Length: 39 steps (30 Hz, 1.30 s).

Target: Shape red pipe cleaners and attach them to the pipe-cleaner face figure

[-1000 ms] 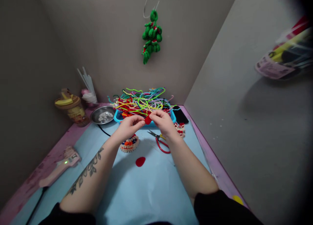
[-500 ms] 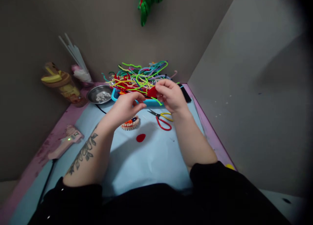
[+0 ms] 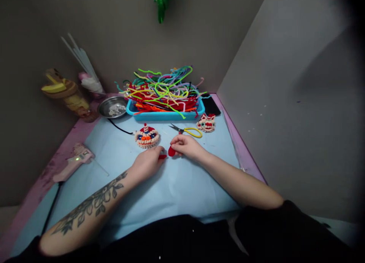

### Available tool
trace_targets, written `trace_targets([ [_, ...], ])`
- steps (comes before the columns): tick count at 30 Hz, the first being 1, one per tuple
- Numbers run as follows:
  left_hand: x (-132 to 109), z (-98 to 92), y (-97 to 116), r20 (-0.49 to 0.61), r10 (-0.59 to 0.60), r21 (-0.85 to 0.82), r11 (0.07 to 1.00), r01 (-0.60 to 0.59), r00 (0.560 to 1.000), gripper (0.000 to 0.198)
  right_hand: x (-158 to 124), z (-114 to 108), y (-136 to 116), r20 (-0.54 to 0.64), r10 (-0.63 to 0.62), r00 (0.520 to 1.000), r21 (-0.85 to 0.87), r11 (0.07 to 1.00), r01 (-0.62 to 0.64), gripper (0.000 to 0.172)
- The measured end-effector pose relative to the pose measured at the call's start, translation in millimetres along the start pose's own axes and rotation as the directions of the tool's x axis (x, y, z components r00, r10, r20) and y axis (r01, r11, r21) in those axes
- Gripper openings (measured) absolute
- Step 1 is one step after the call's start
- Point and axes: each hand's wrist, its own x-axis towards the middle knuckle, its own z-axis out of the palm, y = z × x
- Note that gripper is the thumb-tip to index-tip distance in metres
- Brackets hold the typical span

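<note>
Both hands rest low on the light blue mat (image 3: 182, 187). My right hand (image 3: 185, 145) pinches a small red piece (image 3: 171, 151) against the mat. My left hand (image 3: 148, 163) lies beside it, fingertips curled on a second small red piece (image 3: 162, 156). Just beyond the hands sit a round pipe-cleaner face (image 3: 146, 136) and scissors (image 3: 186, 130) with yellow and red handles. A smaller pipe-cleaner face (image 3: 206, 122) lies to the right of the scissors.
A blue tray (image 3: 165, 114) heaped with coloured pipe cleaners stands at the back, a steel dish (image 3: 112, 107) and a yellow-lidded jar (image 3: 65, 95) to its left. A pink glue gun (image 3: 72, 164) lies at left. A black phone (image 3: 210, 105) sits beside the tray. Walls close in on three sides.
Both hands have come down from in front of the tray to the mat. The red piece went down with my right hand; my left hand now touches the red piece on the mat.
</note>
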Motion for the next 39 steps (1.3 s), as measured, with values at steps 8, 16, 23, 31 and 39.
trace_targets([
  [8, 2.0, 4.1, -5.8, 0.174, -0.325, -0.960, 0.152, 0.233, 0.930, 0.022, -1.3, -0.6, 12.5, 0.016, -0.051, 0.999, 0.147, 0.988, 0.048, 0.019],
  [16, -8.1, -3.0, -3.3, 0.397, -0.089, -0.889, -0.285, 0.359, 0.913, 0.046, -2.8, 3.3, 13.2, 0.087, -0.034, 0.996, 0.202, 0.979, 0.015, 0.026],
  [23, -11.6, -2.4, -8.9, 0.435, -0.037, -0.868, -0.284, 0.408, 0.900, 0.059, -3.6, 3.4, 12.4, 0.100, -0.036, 0.994, 0.155, 0.988, 0.020, 0.026],
  [31, -10.8, -0.1, -8.1, 0.421, -0.073, -0.899, -0.162, 0.406, 0.904, 0.041, -8.9, 3.4, 11.6, 0.089, -0.038, 0.995, 0.142, 0.989, 0.025, 0.025],
  [39, -11.6, 2.0, -14.3, 0.152, -0.134, -0.946, 0.267, 0.184, 0.979, 0.041, -6.3, 3.5, 14.2, 0.028, -0.046, 0.999, 0.174, 0.984, 0.040, 0.025],
])
